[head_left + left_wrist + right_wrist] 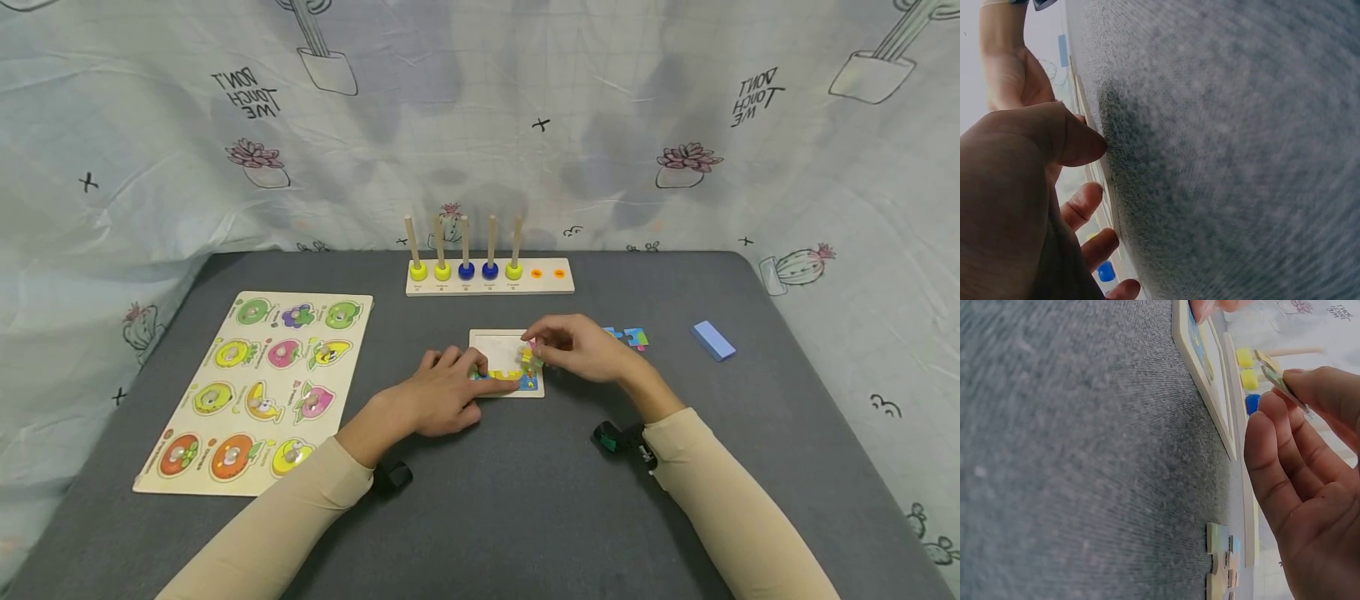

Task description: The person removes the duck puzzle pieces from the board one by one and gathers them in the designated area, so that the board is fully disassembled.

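Observation:
A small wooden puzzle tray [497, 347] lies mid-table, with blue and yellow jigsaw pieces [529, 382] along its near side and a bare white base farther back. My left hand [438, 397] rests at its left side, the extended index finger lying across the fitted pieces. In the left wrist view the thumb [1075, 140] is low by the tray's edge. My right hand [576, 345] pinches a yellow-green puzzle piece [1277, 380] between thumb and fingers. It holds the piece, tilted, above the tray's right side; the other fingers are loosely curled.
Loose puzzle pieces [637, 337] lie just beyond the right hand. A blue block [712, 341] is farther right. At the back stands a peg board [487, 287] with yellow and blue rings. A large fruit puzzle board [300, 383] lies left, partly under the left forearm.

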Demonstrator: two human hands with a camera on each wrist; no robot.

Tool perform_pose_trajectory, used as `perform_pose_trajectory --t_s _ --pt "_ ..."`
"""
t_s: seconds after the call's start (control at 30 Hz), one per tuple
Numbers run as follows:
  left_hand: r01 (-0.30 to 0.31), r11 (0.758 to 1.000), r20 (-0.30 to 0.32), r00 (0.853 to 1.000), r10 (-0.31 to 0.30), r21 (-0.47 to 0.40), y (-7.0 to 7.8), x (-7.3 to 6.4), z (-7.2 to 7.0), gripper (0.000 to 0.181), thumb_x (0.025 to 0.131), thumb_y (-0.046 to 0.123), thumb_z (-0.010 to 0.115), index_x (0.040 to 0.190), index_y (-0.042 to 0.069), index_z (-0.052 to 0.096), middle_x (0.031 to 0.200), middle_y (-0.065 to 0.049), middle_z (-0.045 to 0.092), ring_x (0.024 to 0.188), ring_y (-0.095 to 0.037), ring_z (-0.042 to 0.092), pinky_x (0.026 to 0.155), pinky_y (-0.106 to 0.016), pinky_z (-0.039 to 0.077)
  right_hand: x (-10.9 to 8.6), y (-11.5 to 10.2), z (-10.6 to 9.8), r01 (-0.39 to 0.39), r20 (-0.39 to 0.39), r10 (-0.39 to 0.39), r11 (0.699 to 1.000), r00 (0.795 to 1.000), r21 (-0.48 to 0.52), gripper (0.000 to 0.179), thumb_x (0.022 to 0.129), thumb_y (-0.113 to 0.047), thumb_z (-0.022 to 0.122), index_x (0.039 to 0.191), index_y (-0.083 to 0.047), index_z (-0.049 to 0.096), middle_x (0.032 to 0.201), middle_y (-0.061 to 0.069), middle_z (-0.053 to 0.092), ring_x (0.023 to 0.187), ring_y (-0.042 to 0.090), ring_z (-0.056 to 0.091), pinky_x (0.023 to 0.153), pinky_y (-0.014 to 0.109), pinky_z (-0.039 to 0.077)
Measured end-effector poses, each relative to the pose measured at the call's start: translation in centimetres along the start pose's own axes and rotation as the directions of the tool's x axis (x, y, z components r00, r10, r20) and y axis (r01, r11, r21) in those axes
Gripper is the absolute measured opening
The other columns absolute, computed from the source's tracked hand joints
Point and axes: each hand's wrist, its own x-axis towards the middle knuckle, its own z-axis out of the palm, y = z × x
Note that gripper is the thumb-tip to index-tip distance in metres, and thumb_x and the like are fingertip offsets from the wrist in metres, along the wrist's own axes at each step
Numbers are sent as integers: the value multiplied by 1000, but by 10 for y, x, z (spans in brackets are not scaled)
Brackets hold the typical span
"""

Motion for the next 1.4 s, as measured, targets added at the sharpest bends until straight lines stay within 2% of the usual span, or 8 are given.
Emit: perform_pose_trajectory --t_s 0.3,0.57,0.73,0.93,1.2,1.4 --pt "0 1000 -9 1000 0 6 2 -3 -3 59 104 28 46 154 57 34 141 2 42 109 -23 40 94 -53 32 -7 -3 -6 11 1 -11 1000 1000 -3 22 105 -13 60 124 -5 69 92 13 67 71 19 57 64 32 48" --pt "-2 1000 -9 1000 2 13 3 -5 -6 58 104 28 46 154 56 35 140 2 42 106 -23 38 93 -51 32 -18 -4 -14 15 -22 -16 999 1000 -48 21 104 -14 62 121 -6 71 91 5 67 70 18 57 62 31 47" --pt "-2 1000 1 1000 2 24 4 -4 -6 58 105 28 46 154 57 34 141 2 42 108 -22 39 93 -50 32 -26 -5 -21 7 -25 -9 998 1000 -67 21 105 -14 61 121 -7 72 91 6 67 66 17 55 60 31 47" --pt "15 999 14 1000 -16 32 5 -6 -9 58 105 28 46 154 58 34 143 3 41 111 -21 40 96 -50 32 -35 -5 -30 -14 -35 12 997 999 -79 21 105 -15 60 121 -8 72 90 10 67 69 17 57 61 30 46" --pt "17 1000 16 1000 -17 15 4 -6 -6 58 105 28 46 154 57 35 143 2 41 116 -22 40 98 -51 32 -51 -3 -33 -38 -45 34 996 998 -81 21 105 -14 61 121 -7 72 89 11 68 66 16 56 59 30 48" --pt "5 1000 2 1000 -5 17 4 -6 -6 58 105 26 45 154 56 37 143 2 42 114 -22 40 97 -51 32 -64 2 -38 -36 -76 31 997 997 -72 18 104 -10 62 117 -6 72 94 8 70 70 22 60 62 30 50"
